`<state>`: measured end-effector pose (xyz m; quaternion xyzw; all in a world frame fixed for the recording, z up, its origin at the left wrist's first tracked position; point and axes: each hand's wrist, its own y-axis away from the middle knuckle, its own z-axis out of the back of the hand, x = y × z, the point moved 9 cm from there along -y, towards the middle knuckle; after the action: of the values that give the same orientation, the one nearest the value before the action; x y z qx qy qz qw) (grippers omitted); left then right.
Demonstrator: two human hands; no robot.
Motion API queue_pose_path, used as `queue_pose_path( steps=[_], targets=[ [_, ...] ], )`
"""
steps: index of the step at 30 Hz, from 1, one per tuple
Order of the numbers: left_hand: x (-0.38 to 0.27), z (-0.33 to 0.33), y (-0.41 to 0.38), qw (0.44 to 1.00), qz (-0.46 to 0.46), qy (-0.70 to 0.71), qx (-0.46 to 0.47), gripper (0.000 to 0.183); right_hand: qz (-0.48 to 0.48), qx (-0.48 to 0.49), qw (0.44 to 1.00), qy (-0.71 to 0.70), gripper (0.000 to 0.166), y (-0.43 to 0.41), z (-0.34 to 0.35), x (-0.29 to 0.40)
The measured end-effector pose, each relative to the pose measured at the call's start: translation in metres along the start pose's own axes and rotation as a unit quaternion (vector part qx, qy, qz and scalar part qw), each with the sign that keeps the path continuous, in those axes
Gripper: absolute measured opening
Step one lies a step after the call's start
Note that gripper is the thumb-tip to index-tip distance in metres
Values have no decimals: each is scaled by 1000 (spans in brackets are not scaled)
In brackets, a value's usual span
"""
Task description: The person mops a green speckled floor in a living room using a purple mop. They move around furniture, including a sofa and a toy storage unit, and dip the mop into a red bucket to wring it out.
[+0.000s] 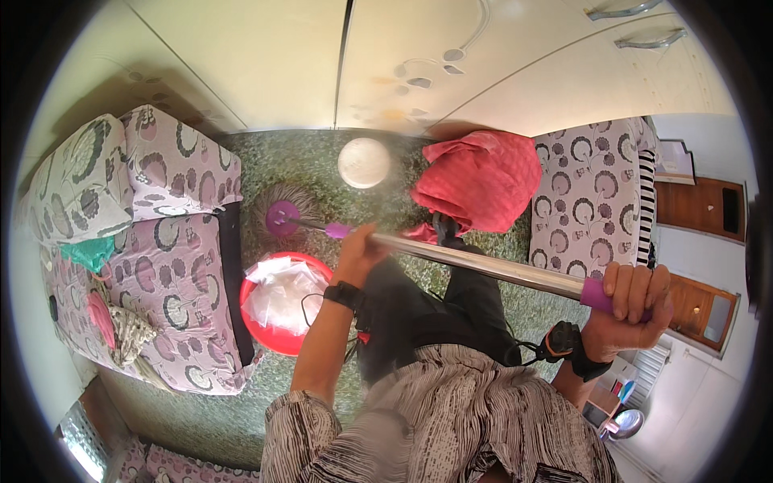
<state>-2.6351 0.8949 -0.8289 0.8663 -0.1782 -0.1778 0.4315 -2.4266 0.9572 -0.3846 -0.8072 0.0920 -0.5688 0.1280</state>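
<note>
A mop with a metal pole (477, 259), purple grips and a round purple head (282, 217) with grey strands slants across the view. Its strands rest on the speckled green floor at left centre. My left hand (361, 246) is closed around the pole, near the purple collar at its lower part. Around the purple grip at the pole's upper end, my right hand (634, 305) is closed. A red tub (278, 344) holding white, plastic-like sheets stands on the floor beside the mop head, left of my legs.
Patterned sofas (169, 290) stand at left, with a teal bag (89, 252) and cloths on one. A round white object (364, 163) lies by the cream cabinets (290, 66). Red cloth (483, 181) is heaped near my feet, beside a patterned bed or sofa (583, 199).
</note>
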Motion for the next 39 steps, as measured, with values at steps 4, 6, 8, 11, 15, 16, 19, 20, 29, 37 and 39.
queue_pose_path(
  steps=[4,6,8,11,15,16,19,20,29,37,39],
  targets=[
    [6,-1,-2,1000,-3,-10,16,10,2,-19,1000,-7,26,6,10,2],
    [16,9,-6,1000,1,-6,-4,9,-3,-35,999,-15,27,14,21,3],
    [25,13,-8,1000,6,7,-10,7,-10,-60,998,-15,27,27,34,5],
    [37,5,0,999,29,15,8,5,-10,-65,998,12,27,41,41,12],
    [25,-29,37,998,50,-3,40,5,-19,-50,998,11,30,46,36,15],
    [23,-32,41,998,43,0,49,6,-29,-61,998,6,30,49,38,15],
    [28,-12,31,998,67,5,11,6,-43,-11,999,-10,29,47,35,14],
    [30,13,15,998,63,11,-20,5,-46,-16,999,-22,27,47,34,13],
    [30,34,-10,996,81,-6,42,8,-37,61,996,-59,24,40,24,12],
    [18,39,-10,985,107,-138,14,13,-5,29,998,-56,26,34,33,1],
    [28,34,-10,983,115,-139,23,14,-3,22,998,-53,26,37,37,7]
  ],
)
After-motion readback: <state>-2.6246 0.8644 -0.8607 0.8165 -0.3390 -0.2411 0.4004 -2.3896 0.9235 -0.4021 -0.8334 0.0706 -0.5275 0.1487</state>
